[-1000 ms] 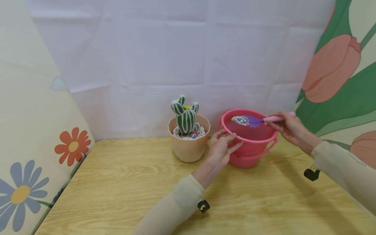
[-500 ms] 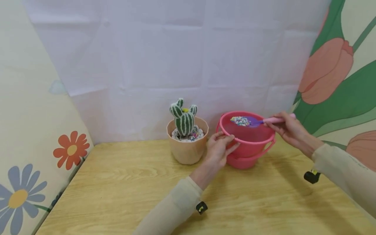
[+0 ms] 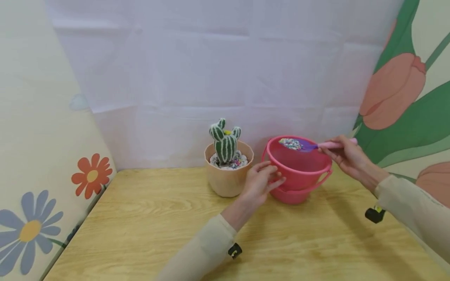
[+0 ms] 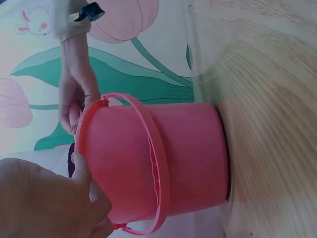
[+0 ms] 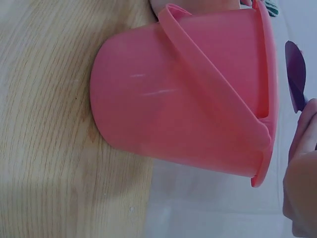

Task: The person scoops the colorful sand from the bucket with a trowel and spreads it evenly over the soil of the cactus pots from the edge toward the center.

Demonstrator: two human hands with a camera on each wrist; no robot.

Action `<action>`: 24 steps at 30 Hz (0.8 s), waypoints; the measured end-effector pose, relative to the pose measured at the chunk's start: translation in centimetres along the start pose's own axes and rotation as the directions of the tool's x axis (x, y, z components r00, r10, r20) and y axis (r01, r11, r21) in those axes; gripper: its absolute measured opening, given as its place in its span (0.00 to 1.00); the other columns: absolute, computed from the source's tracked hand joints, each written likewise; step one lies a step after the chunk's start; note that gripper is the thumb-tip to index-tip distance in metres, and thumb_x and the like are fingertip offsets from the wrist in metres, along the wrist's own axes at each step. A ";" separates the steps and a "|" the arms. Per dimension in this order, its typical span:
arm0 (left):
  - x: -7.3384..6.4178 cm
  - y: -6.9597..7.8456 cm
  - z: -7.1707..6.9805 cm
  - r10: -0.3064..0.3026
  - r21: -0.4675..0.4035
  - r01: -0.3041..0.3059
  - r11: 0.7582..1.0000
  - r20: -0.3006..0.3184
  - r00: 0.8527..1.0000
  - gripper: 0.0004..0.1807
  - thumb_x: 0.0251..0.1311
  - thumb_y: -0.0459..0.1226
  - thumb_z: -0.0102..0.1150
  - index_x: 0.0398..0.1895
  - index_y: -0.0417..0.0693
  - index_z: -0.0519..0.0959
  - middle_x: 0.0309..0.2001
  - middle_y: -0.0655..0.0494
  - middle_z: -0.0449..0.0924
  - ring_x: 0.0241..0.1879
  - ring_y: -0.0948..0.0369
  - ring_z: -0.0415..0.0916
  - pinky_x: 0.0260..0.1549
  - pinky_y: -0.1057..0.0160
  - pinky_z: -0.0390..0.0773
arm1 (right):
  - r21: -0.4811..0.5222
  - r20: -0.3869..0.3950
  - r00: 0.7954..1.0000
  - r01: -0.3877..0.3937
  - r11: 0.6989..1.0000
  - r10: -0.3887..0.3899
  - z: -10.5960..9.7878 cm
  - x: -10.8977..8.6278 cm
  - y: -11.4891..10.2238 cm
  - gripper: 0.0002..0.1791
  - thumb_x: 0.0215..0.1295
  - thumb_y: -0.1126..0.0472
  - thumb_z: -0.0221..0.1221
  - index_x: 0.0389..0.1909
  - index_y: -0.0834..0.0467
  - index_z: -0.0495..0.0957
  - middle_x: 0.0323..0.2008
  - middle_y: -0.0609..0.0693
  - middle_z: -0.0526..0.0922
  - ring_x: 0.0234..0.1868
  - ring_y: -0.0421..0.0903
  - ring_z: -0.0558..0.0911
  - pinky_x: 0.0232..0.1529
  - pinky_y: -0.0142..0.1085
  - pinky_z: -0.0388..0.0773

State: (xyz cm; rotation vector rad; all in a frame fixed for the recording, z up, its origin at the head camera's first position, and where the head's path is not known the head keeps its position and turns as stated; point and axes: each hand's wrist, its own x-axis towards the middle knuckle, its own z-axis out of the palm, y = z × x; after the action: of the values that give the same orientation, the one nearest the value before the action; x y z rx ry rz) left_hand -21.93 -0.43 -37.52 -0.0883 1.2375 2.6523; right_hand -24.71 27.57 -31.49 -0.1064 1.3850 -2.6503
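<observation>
My right hand [image 3: 351, 156] grips the pink handle of a small trowel [image 3: 307, 146] with a purple blade. Small multicoloured pebbles [image 3: 291, 143] lie on the blade, which is held level over the mouth of a pink bucket [image 3: 295, 181]. The bucket stands upright on the table, its handle hanging down. At the bucket's near left side is my left hand [image 3: 258, 181], fingers loosely bent just below the rim. In the left wrist view, this hand [image 4: 47, 198] overlaps the rim; whether it touches is unclear. The right wrist view shows the blade [image 5: 295, 74] above the rim, its load hidden.
Left of the bucket stands a peach flowerpot [image 3: 226, 181] with a knitted green cactus [image 3: 225, 148] and pebbles in it. A white cloth [image 3: 197, 78] hangs behind the wooden table [image 3: 158, 226]. Flower-patterned walls flank both sides.
My left hand has slipped off the bucket's rim, down and to the left. The trowel stays over the bucket with its pebbles. The head view has shifted slightly.
</observation>
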 end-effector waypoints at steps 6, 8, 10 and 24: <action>-0.6 0.9 -1.4 0.063 0.042 -0.063 0.997 0.017 0.998 0.21 0.65 0.24 0.54 0.62 0.31 0.68 0.43 0.38 0.77 0.36 0.54 0.79 0.46 0.51 0.85 | 0.011 0.001 1.000 0.001 1.000 -0.001 0.2 0.0 0.0 0.22 0.79 0.70 0.40 0.39 0.73 0.85 0.40 0.69 0.85 0.46 0.58 0.87 0.55 0.37 0.77; -0.9 1.2 -1.8 0.079 0.068 -0.080 0.994 0.018 0.997 0.21 0.67 0.25 0.54 0.62 0.31 0.68 0.42 0.39 0.77 0.36 0.54 0.79 0.46 0.51 0.85 | 0.017 -0.001 1.000 -0.006 1.000 0.006 0.4 0.1 0.0 0.22 0.79 0.70 0.40 0.39 0.73 0.85 0.40 0.69 0.85 0.45 0.58 0.87 0.55 0.37 0.77; -1.2 1.4 -2.3 0.095 0.105 -0.096 0.990 0.019 0.995 0.21 0.68 0.26 0.54 0.63 0.31 0.68 0.40 0.40 0.78 0.36 0.53 0.80 0.45 0.52 0.86 | 0.026 0.002 1.000 -0.012 1.000 0.012 0.5 0.1 0.1 0.23 0.79 0.70 0.40 0.39 0.74 0.84 0.40 0.70 0.85 0.45 0.58 0.87 0.55 0.37 0.77; -2.9 3.2 -4.9 0.239 0.362 -0.258 0.896 0.096 0.966 0.18 0.66 0.28 0.54 0.59 0.35 0.74 0.43 0.41 0.77 0.36 0.57 0.79 0.42 0.56 0.86 | -0.016 0.040 0.999 -0.029 0.999 0.030 2.0 0.1 0.8 0.22 0.79 0.70 0.41 0.41 0.73 0.85 0.40 0.69 0.85 0.45 0.58 0.87 0.56 0.38 0.77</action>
State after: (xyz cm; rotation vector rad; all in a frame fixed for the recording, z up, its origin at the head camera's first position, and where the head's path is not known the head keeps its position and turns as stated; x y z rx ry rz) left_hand -19.92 -6.66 -37.92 0.2087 1.8192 2.5411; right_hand -24.43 25.47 -31.03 -0.1385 1.3838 -2.5995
